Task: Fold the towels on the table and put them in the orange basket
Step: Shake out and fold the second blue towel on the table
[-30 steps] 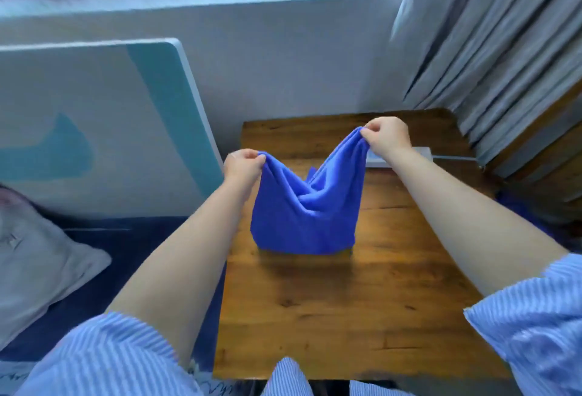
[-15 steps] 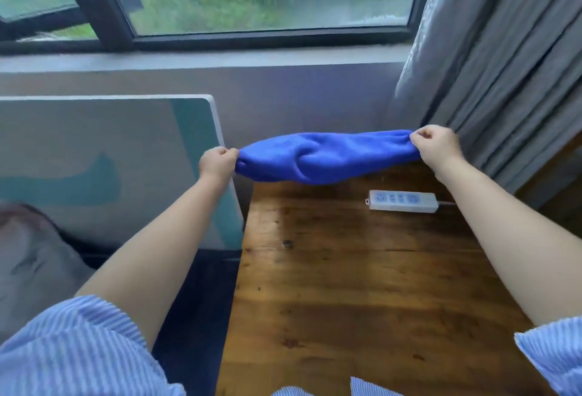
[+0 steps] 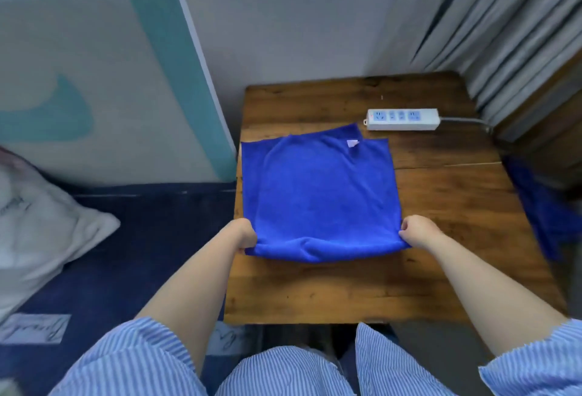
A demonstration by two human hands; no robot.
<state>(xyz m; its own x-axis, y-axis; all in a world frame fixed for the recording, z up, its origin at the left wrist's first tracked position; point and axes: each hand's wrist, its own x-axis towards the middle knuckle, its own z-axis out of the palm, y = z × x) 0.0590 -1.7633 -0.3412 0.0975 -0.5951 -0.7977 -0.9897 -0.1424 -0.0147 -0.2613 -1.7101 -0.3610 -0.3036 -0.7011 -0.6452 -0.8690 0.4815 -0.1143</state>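
Blue towel [image 3: 318,194] flat on table [image 3: 441,206]; left hand [image 3: 244,235] and right hand [image 3: 417,233] pinch near corners

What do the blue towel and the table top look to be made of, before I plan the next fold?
The blue towel looks like soft microfibre or terry: matte, fuzzy nap, rounded fold at the near edge, a small white label at the far edge. The table looks like varnished wood: brown grain, knots, plank seams, slight sheen.
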